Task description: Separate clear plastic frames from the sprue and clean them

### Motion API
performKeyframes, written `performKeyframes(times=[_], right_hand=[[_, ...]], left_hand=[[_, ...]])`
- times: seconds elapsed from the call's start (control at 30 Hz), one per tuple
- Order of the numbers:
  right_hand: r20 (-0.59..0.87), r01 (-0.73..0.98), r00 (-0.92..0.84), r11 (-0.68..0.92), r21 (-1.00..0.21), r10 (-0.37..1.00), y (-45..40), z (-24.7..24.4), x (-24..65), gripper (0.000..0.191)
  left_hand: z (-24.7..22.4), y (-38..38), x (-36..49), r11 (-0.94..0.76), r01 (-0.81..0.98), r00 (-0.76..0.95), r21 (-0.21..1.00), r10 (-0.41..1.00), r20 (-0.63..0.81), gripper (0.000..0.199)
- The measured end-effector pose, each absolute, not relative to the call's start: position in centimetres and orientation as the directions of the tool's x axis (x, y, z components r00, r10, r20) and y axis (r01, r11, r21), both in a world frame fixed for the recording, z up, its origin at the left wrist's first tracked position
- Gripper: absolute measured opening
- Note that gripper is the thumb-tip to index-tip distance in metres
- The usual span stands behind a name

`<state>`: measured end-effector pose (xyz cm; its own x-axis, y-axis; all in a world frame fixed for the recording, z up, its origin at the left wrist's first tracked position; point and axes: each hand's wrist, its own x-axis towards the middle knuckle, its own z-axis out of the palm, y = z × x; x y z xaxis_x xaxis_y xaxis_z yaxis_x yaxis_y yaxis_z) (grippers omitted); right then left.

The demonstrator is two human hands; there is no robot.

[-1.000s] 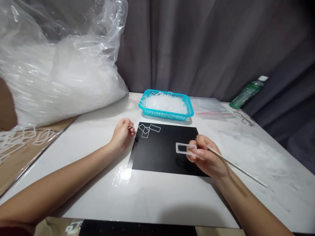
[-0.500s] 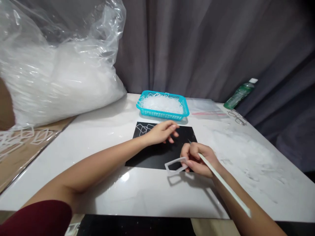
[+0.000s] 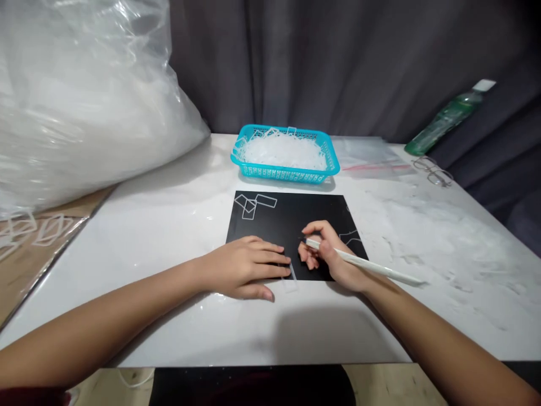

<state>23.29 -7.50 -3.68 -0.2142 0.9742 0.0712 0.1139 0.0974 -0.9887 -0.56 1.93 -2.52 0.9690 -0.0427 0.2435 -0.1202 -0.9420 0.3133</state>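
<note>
On the black mat (image 3: 291, 211), my left hand (image 3: 247, 268) lies flat with fingers stretched out over a thin, translucent rectangular frame (image 3: 293, 273). Part of that frame is hidden under the fingers, and its near end reaches past the mat's front edge. My right hand (image 3: 327, 254) is closed around a white-handled craft knife (image 3: 372, 265), just right of the left fingertips. The thin dark tip points left above the mat. Several similar frames (image 3: 265, 201) lie at the mat's far left corner. Thin pale strips (image 3: 349, 235) rest near its right edge.
A blue basket (image 3: 287, 176) full of white pieces stands behind the mat. A large clear bag (image 3: 93, 124) bulges at the left. Plastic bags (image 3: 363, 158), a green bottle (image 3: 448, 124) and eyeglasses (image 3: 433, 171) lie at the back right. Pale scraps (image 3: 460, 282) litter the right side.
My left hand has come down flat toward the mat's front edge. The rectangular frame passed from my right hand to under the left. The knife now points left over the mat.
</note>
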Motion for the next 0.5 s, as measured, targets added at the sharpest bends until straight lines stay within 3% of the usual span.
performKeyframes(times=[0.1, 0.2, 0.33, 0.5], right_hand=[[0.028, 0.07, -0.152, 0.039, -0.997, 0.988, -7.4, -3.6, 23.5, 0.032], [-0.054, 0.227, -0.117, -0.026, -0.973, 0.992, -7.1, -3.1, 23.6, 0.023], [-0.187, 0.392, -0.136, -0.121, -0.912, 0.973, -7.0, -2.4, 23.2, 0.017], [-0.38, 0.3, -0.189, -0.316, -0.9, 0.905, -6.8, -1.7, 22.7, 0.029]], left_hand=[[-3.0, 2.0, -0.5, -0.979, -0.021, 0.975, 0.204, 0.025, 0.221, 0.053], [-3.3, 2.8, -1.0, -0.981, 0.13, 0.953, 0.142, 0.164, 0.256, 0.052], [-3.4, 3.8, -1.3, -0.973, 0.139, 0.966, 0.186, 0.175, 0.192, 0.046], [-3.6, 3.9, -1.4, -0.967, 0.078, 0.963, 0.241, 0.135, 0.233, 0.039]])
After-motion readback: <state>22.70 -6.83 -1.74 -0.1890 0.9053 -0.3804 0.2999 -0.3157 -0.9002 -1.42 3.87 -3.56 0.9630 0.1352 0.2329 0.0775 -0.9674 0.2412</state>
